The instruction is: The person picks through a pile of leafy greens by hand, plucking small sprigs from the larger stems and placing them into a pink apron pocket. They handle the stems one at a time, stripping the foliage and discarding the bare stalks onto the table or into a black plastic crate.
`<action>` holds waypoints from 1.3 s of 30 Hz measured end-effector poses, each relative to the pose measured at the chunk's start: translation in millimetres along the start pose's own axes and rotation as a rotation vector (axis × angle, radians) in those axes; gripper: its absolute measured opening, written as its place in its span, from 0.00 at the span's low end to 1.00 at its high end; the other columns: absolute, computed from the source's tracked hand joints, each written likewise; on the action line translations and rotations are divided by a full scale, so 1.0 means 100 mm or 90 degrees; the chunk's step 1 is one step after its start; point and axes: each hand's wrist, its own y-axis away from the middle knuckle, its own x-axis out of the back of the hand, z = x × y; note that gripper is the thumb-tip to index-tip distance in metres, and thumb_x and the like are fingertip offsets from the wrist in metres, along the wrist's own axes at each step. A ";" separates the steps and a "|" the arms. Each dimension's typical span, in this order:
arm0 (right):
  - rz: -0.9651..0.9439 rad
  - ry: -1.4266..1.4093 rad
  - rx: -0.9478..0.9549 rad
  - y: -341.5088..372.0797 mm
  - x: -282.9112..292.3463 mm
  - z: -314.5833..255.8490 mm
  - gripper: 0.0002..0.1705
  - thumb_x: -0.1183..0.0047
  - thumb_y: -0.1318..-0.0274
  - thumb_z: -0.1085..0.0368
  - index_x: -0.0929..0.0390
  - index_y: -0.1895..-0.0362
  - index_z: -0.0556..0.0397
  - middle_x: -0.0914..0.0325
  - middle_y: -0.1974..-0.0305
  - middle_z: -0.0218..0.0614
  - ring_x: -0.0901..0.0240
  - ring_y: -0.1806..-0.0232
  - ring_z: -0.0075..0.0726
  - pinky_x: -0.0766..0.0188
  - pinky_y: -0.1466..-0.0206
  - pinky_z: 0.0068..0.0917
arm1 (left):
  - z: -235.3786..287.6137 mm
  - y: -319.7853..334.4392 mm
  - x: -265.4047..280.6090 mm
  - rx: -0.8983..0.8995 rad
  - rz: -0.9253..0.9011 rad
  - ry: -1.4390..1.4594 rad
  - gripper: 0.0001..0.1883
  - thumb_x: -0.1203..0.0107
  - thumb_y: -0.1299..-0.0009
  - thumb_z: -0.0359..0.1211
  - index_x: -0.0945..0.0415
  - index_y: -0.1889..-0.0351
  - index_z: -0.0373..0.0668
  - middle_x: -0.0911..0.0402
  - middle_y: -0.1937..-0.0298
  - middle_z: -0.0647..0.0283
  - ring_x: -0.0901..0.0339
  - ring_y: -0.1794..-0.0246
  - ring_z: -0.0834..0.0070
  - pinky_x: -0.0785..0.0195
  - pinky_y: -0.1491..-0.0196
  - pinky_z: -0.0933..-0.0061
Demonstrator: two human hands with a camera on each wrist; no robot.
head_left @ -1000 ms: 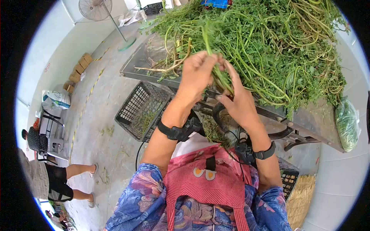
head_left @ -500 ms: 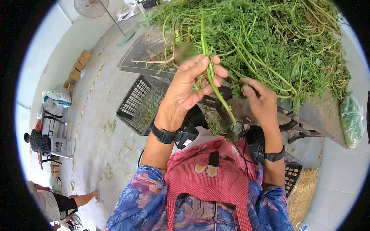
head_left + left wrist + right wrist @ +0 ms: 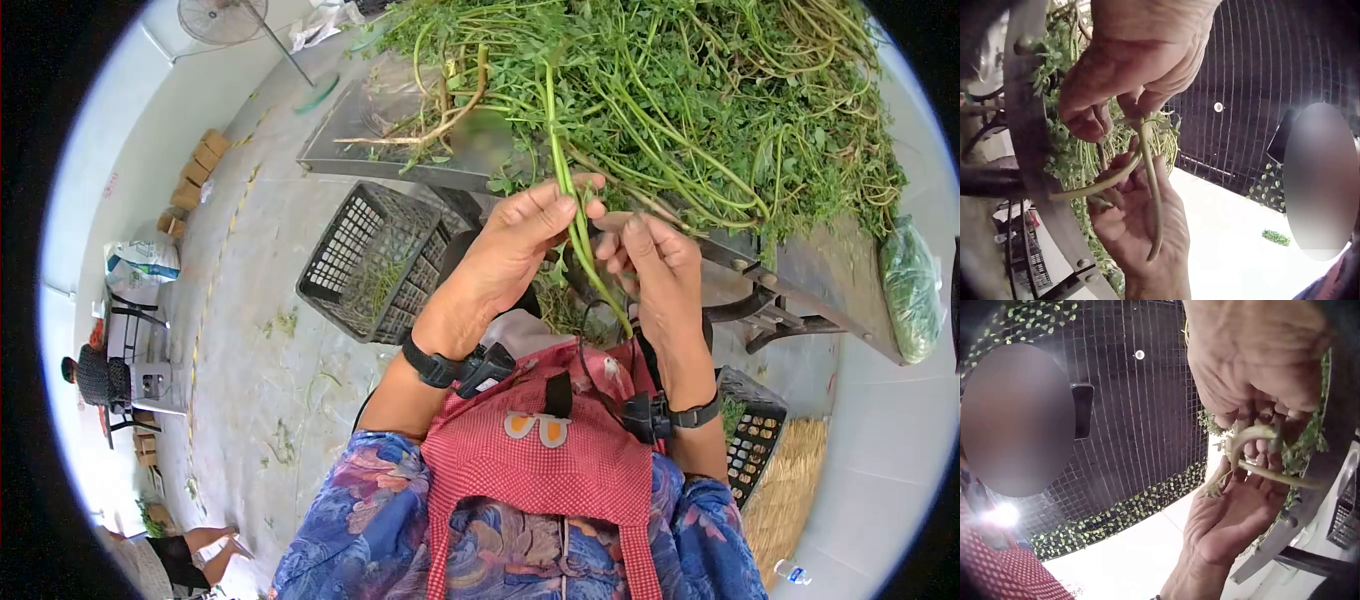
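My left hand (image 3: 500, 245) pinches long green plant stems (image 3: 557, 140) between thumb and fingers in the head view. They stand upright above the hand, and their lower ends bend down towards my right hand (image 3: 665, 285). That hand is beside the lower ends with bent fingers and raised thumb; I cannot tell whether it grips a piece. Two bare stem ends (image 3: 1152, 200) spread apart below the left hand in the left wrist view, in front of the right palm. Beyond both hands, a big heap of leafy green plants (image 3: 700, 120) covers the table.
The metal table's edge (image 3: 400, 175) runs just beyond my hands. Thick pale stalks (image 3: 420, 135) lie at its left corner, and a bagged green bundle (image 3: 910, 290) at its right end. Black plastic crates (image 3: 345, 255) stand below. A standing fan (image 3: 225, 20) is far left.
My right hand has moved away from the brownish stem near the table edge, in beside the left hand's stems. The left hand has shifted slightly right and down, still holding stems.
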 end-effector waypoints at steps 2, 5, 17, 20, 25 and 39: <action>0.003 -0.024 -0.019 0.01 -0.04 0.02 0.13 0.51 0.40 0.58 0.23 0.63 0.56 0.30 0.77 0.25 0.42 0.80 0.11 0.47 0.79 0.10 | -0.04 0.03 0.01 0.026 0.009 -0.010 0.16 0.50 0.32 0.37 0.28 0.52 0.36 0.24 0.52 0.63 0.29 0.51 0.75 0.36 0.49 0.72; 0.057 -0.142 0.014 -0.02 -0.07 0.10 0.16 0.47 0.44 0.63 0.27 0.54 0.59 0.34 0.80 0.23 0.44 0.83 0.10 0.49 0.83 0.10 | -0.13 0.05 0.05 0.024 0.000 -0.001 0.17 0.51 0.31 0.37 0.30 0.48 0.36 0.23 0.58 0.67 0.28 0.55 0.79 0.36 0.52 0.75; 0.017 -0.107 0.081 0.03 0.04 0.21 0.05 0.45 0.48 0.69 0.22 0.73 0.58 0.24 0.69 0.32 0.35 0.79 0.14 0.47 0.81 0.10 | -0.17 0.01 0.08 0.012 0.043 0.038 0.11 0.51 0.31 0.35 0.26 0.59 0.37 0.22 0.64 0.63 0.25 0.66 0.79 0.32 0.65 0.79; -0.068 -0.199 0.054 0.11 0.13 0.14 0.05 0.48 0.46 0.69 0.24 0.71 0.58 0.23 0.68 0.37 0.36 0.83 0.15 0.49 0.84 0.10 | -0.10 0.00 0.10 0.005 0.081 0.055 0.10 0.50 0.31 0.35 0.25 0.61 0.38 0.21 0.63 0.62 0.25 0.65 0.79 0.32 0.65 0.79; -0.103 -0.228 -0.037 0.16 0.21 0.09 0.11 0.50 0.43 0.65 0.26 0.59 0.59 0.24 0.72 0.36 0.36 0.86 0.15 0.50 0.86 0.10 | -0.13 -0.01 0.09 0.013 0.075 0.009 0.10 0.48 0.32 0.36 0.25 0.60 0.39 0.21 0.63 0.65 0.26 0.66 0.81 0.34 0.64 0.80; -0.015 -0.067 -0.156 0.23 -0.05 0.42 0.15 0.51 0.41 0.58 0.26 0.74 0.56 0.33 0.84 0.26 0.42 0.88 0.15 0.47 0.86 0.13 | -0.39 0.08 -0.05 -0.047 0.100 -0.173 0.11 0.49 0.31 0.38 0.23 0.62 0.39 0.24 0.69 0.70 0.32 0.70 0.85 0.38 0.65 0.82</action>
